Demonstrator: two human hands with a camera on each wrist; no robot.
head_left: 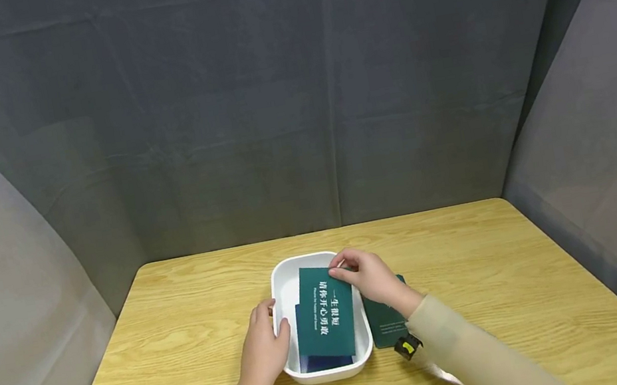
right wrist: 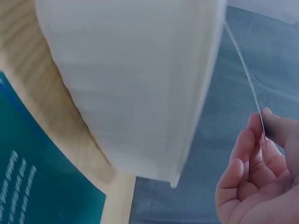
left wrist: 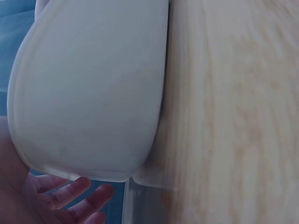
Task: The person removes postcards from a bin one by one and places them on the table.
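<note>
Basically, right hand [head_left: 372,280] pinches the green booklet [head_left: 325,312] by its top corner over the white tray [head_left: 283,289] at frame centre; left hand [head_left: 265,353], fingers relaxed, steadies the rim—lower it flat, square to walls.

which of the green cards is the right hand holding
The top green card, tilted over the white tub, with white lettering; the right hand pinches its far corner. A darker card lies beneath it, and a third card lies on the table, right of the tub.
</note>
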